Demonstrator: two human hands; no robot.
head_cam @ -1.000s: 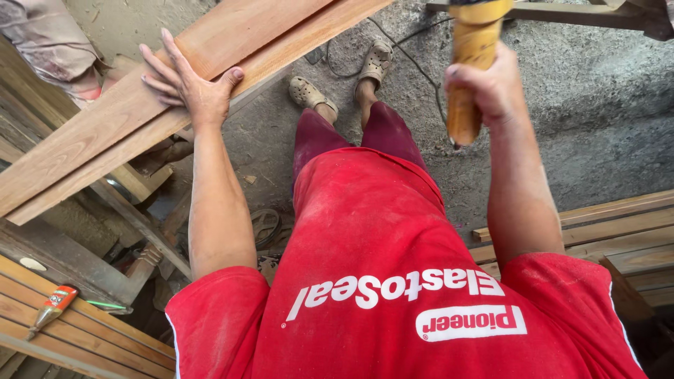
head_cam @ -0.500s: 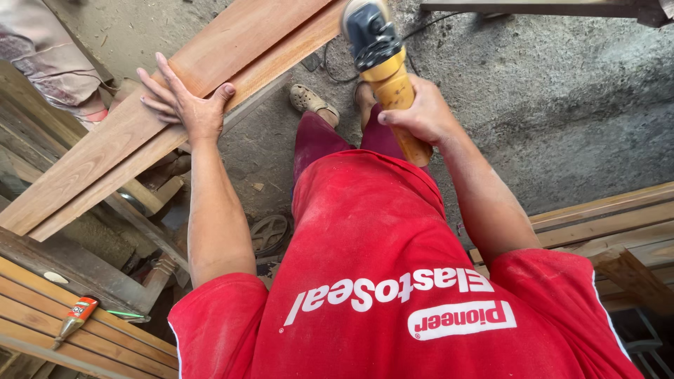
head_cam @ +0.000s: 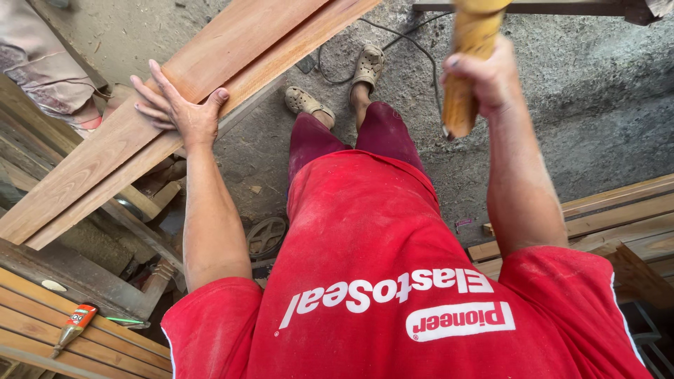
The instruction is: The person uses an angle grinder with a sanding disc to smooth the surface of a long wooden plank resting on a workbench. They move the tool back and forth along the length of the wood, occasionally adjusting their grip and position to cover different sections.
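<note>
Item: long wooden plank, steadied by hand; yellow power tool raised clear.

Left hand lies spread, palm flat on the plank near its midpoint. Right hand is wrapped around the tool's yellow body, now lifted right of the plank's upper end; half a second ago it sat lower, closer in. Plank slants over the concrete floor.
</note>
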